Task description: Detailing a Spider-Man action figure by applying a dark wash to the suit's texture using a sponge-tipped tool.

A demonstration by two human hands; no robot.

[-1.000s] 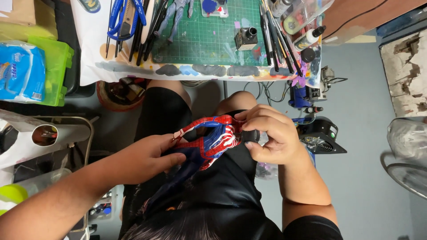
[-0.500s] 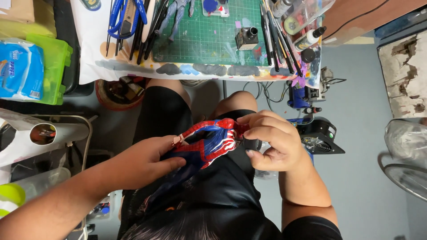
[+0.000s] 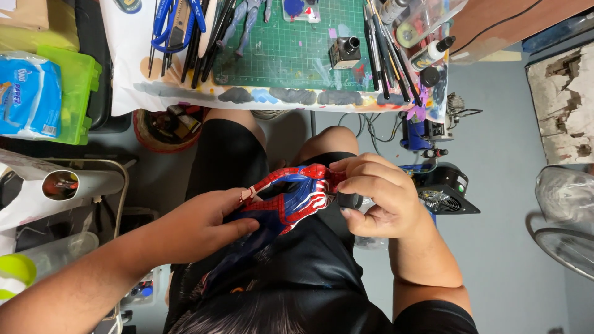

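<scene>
Over lap, you are gripping red-and-blue figure [image 3: 291,195]: left hand [image 3: 198,226] pinching near end, right hand [image 3: 374,195] clenching far end; keep twisting gently.

bare forearms, black t-shirt with short sleeves, black shorts, dark hair.

The red-and-blue figure [image 3: 291,195] is only partly seen: its lower end lies hidden under the left hand [image 3: 198,226], and its end toward 3 o'clock is covered by the fingers of the right hand [image 3: 377,198]. A small dark piece [image 3: 349,200] in that hand is mostly hidden, its kind unclear. At 12 o'clock the frame edge cuts off the green cutting mat [image 3: 291,43] and the blue-handled pliers [image 3: 164,25]. At 9 o'clock the blue packet [image 3: 28,93] is cropped
</scene>
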